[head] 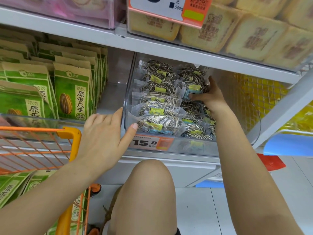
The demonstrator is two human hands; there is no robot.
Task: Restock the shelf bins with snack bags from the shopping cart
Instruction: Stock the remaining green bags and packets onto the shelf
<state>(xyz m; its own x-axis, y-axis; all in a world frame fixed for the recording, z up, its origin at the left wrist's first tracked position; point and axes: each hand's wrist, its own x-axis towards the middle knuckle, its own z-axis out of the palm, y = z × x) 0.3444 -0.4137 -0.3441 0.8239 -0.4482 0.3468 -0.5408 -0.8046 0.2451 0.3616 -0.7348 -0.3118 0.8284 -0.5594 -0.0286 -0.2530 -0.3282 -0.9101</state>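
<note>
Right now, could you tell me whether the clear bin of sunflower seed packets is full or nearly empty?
Fairly full: the clear bin holds seed packets stacked from front to back, in two rows, with the right hand among them.

A shop: stocked shelves [152, 46], price tag [150, 142], orange shopping cart [50, 141]

The clear plastic shelf bin [126, 92] is open at the top beneath the white metal shelf board [169, 50] above; clear packets of striped sunflower seeds [160, 106] fill its floor; the orange wire shopping cart [67, 133] stands close at left.
</note>
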